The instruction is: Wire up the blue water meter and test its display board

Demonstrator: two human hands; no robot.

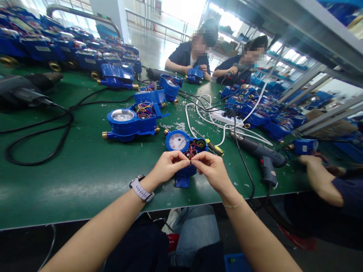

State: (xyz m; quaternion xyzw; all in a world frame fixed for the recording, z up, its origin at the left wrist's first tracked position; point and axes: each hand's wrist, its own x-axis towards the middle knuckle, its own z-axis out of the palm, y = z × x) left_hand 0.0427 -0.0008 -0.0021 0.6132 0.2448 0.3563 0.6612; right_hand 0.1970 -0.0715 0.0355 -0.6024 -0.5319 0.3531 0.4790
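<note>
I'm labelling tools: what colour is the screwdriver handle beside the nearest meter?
The screwdriver handle is yellow and black; it shows in the head view.

Glossy plastic, by the look of it, on the near meter (pixel 183 172), its dial (pixel 178 142) under a clear, shiny cover, and there's the screwdriver handle (pixel 214 147) in smooth yellow-and-black plastic, the thin wires (pixel 193 150) with their slick plastic coating! Over on the neighbouring meter (pixel 124 127) the end fitting (pixel 105 135) gleams like brass, while the heat gun (pixel 253 149) plays it duller, matt plastic behind a metal nozzle (pixel 235 136). Beneath them, a smooth tabletop (pixel 70 177) with a soft sheen, crinkly plastic-looking scraps (pixel 179 126), a matt, rubbery watch strap (pixel 140 189) and cloth-textured denim jeans (pixel 197 231)!
</note>
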